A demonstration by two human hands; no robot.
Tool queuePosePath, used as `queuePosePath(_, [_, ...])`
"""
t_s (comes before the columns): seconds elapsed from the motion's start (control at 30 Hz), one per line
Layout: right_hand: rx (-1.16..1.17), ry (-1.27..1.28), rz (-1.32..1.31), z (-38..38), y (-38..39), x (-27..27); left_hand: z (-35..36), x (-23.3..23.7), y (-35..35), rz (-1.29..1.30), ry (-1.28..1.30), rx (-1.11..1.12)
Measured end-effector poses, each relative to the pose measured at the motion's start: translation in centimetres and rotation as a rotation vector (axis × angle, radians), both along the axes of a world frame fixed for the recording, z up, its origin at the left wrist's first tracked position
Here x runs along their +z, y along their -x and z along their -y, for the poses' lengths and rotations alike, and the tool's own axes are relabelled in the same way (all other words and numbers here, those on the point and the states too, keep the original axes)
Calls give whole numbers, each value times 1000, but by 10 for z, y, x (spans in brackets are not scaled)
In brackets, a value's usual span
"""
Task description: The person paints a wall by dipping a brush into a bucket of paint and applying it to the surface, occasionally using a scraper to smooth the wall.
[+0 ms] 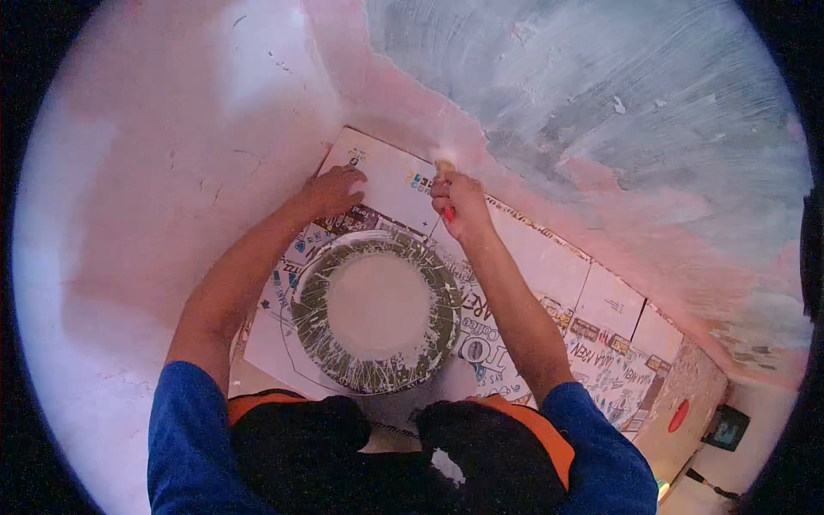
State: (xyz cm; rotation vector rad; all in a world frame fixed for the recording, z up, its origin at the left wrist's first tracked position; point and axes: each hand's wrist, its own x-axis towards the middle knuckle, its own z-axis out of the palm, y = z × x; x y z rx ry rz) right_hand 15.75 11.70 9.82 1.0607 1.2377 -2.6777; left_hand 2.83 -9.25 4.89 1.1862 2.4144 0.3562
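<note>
My right hand [461, 202] is closed around a small hand tool [444, 166] with a tan head and a red end showing below my fingers; its exact kind is hard to make out. The tan head is close to the foot of the wall, at the cardboard's back edge. My left hand [336, 190] is on or just above the printed cardboard [532, 249], fingers apart and holding nothing. Between my forearms stands a round bucket [442, 296], its dark inside streaked with white, with a smooth pale mix [378, 305] in it.
Ahead and to the right rises a wall [601, 94] with a patchy grey coat over pink. A pale pink wall [172, 172] is on the left, meeting it at a corner. A dark boxy object [726, 427] and a red oval mark [679, 415] lie at the lower right.
</note>
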Motion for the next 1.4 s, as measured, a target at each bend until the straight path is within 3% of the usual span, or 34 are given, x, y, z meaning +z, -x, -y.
queuePosePath(0.07, [-24,43,-52,6,-7,29,-4,0,-1,17,-45,4])
queuePosePath(0.13, [-12,-72,26,15,-32,41,-7,-11,4,89,9,-87])
queuePosePath(0.23, [13,16,87,4,-23,-25,-14,-13,-2,-34,103,-105])
queuePosePath(0.3, [1,81,18,-13,-14,-26,-32,-3,-6,-96,186,-155])
queuePosePath(0.4, [-54,80,-79,2,-26,25,-49,-5,-5,-134,298,-170])
queuePosePath(0.47, [-15,34,67,9,-35,46,-54,-14,1,-104,310,-133])
queuePosePath(0.6, [12,129,14,-6,-4,-34,-51,-21,6,-121,310,-197])
queuePosePath(0.67, [53,238,-20,-8,14,-44,-52,-15,6,-125,332,-224])
queuePosePath(0.77, [68,89,45,10,10,13,-54,-9,2,-69,372,-181])
queuePosePath(0.87, [79,305,77,1,11,-44,-53,-12,-1,-45,350,-156])
queuePosePath(0.97, [16,267,-76,-8,15,-35,-51,-10,2,-61,316,-165])
queuePosePath(1.1, [-66,26,71,33,-4,54,-48,-21,7,-37,269,-161])
queuePosePath(1.2, [94,157,-4,34,38,-32,-45,-36,7,-22,235,-169])
queuePosePath(1.3, [58,321,-71,21,73,-44,-45,-48,17,-11,205,-181])
queuePosePath(1.4, [38,102,-60,32,29,37,-43,-41,15,0,217,-191])
